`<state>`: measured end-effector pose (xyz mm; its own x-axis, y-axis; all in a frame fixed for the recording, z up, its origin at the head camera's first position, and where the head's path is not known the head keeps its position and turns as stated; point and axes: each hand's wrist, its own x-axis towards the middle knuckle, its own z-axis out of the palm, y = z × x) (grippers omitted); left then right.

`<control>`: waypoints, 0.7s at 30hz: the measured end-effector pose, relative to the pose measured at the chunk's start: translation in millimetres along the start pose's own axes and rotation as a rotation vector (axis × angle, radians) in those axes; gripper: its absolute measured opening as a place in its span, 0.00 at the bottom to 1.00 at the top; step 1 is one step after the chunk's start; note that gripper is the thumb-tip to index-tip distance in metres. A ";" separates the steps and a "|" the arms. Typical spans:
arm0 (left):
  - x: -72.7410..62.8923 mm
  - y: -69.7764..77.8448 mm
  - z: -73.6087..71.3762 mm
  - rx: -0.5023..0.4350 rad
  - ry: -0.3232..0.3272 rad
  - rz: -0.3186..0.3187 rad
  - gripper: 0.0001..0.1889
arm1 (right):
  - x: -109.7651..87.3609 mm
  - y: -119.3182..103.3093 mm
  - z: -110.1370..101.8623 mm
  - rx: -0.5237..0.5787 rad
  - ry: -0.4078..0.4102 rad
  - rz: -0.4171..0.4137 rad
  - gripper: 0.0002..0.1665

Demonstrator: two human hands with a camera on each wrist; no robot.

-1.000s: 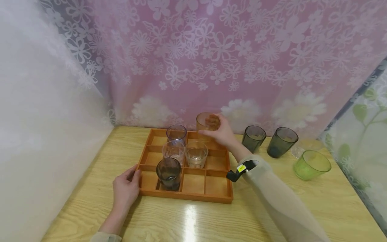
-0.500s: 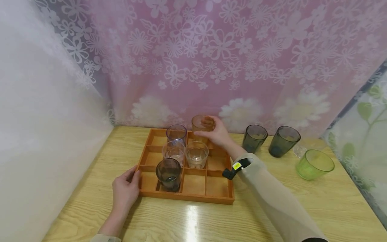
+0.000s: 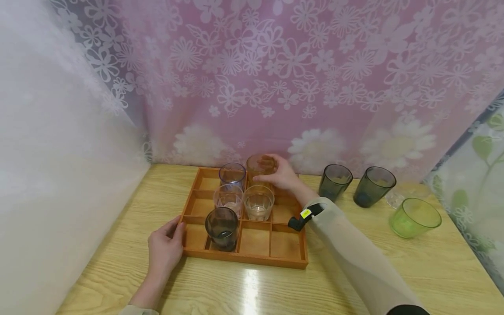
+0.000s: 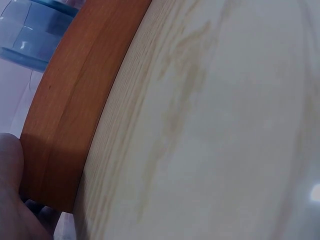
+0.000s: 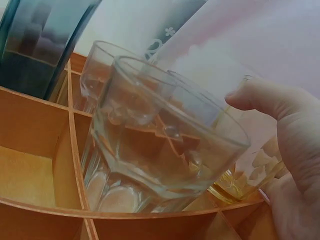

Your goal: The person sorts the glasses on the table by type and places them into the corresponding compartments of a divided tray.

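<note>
My right hand holds an amber glass by its side, with the thumb in front, over the back row of a wooden divided tray. In the right wrist view the amber glass's lower part shows behind a clear glass; whether its base touches the compartment floor is hidden. My left hand grips the tray's left side near the front corner. Inside the tray stand a blue-rimmed glass, two clear glasses, one left and one right, and a dark grey glass in front.
On the table right of the tray stand two dark grey glasses, one nearer and one farther right. Beyond them are a green glass and a clear glass object. A floral curtain hangs behind the table.
My right hand has moved the amber glass left and down, closer to the back row beside the blue-rimmed glass. My left hand stays on the tray.
</note>
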<state>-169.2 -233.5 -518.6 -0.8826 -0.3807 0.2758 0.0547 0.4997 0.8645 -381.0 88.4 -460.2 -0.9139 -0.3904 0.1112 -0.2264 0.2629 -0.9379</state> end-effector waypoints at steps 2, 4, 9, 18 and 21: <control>0.0 -0.1 -0.1 0.004 -0.002 0.001 0.15 | 0.3 2.4 0.1 -0.002 -0.017 -0.009 0.47; -0.1 -0.2 -0.4 0.008 -0.005 -0.001 0.15 | 1.1 4.4 0.3 0.004 -0.032 -0.017 0.48; -0.1 -0.9 -1.6 0.016 -0.006 -0.005 0.15 | 2.5 7.9 0.1 0.014 -0.076 -0.037 0.49; -0.3 1.0 -1.9 -0.007 -0.018 -0.010 0.15 | 3.7 4.4 -4.0 -0.024 -0.113 -0.038 0.51; -0.2 0.7 -1.4 -0.011 -0.020 -0.015 0.15 | 3.1 2.7 -7.2 -0.017 -0.136 -0.020 0.52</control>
<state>-168.3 -234.2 -517.5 -0.8923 -0.3725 0.2550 0.0467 0.4857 0.8729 -386.9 94.2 -460.0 -0.8553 -0.5114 0.0837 -0.2512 0.2678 -0.9301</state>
